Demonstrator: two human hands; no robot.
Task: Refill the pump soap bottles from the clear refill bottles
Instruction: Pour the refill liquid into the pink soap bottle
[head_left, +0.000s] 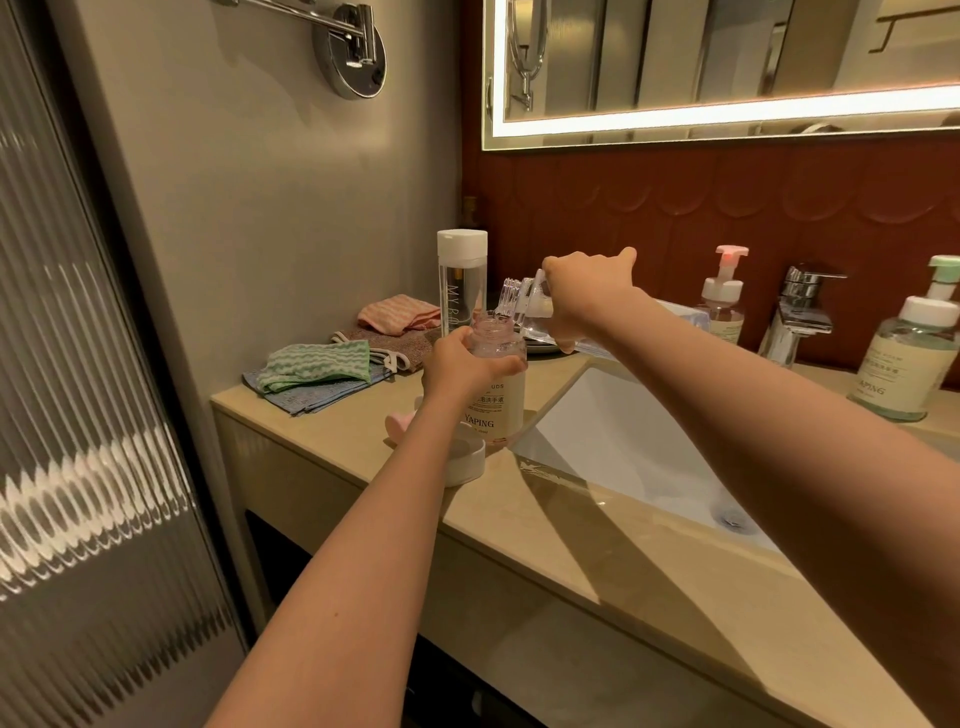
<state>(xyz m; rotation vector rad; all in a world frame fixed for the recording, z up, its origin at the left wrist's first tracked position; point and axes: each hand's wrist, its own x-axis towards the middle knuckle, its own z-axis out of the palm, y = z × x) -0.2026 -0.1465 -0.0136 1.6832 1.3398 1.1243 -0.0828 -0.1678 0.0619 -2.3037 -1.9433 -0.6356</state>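
Forearms fill the whole foreground, both stretched out over the counter (363, 415), well apart at the elbows and closing in toward each other at the hands. Left hand (457, 364) is wrapped round the shoulder of the pump soap bottle (498, 400), which stands on the counter right at the left edge of the sink (623, 441) with its neck open. Makes sense, that grip pins it so it can't tip or skate during the pour.

Right hand (587, 291) is clamped over the clear refill bottle (522, 306), wrist rolled so the back of the hand faces up. The bottle lies nearly flat, mouth angled down just above the open neck. The two look very close, maybe touching (can't tell from where I'm standing, and I can't make out a stream either).

The pump head (467, 460) lies on the counter just in front, partly behind the left wrist, handy for screwing back on. A second refill bottle (462, 280), capped, stands upright behind. Either side of the faucet (800, 312) are a pink-topped pump bottle (723, 306) and a green-topped pump bottle (909, 358). My guess is those are next in line.
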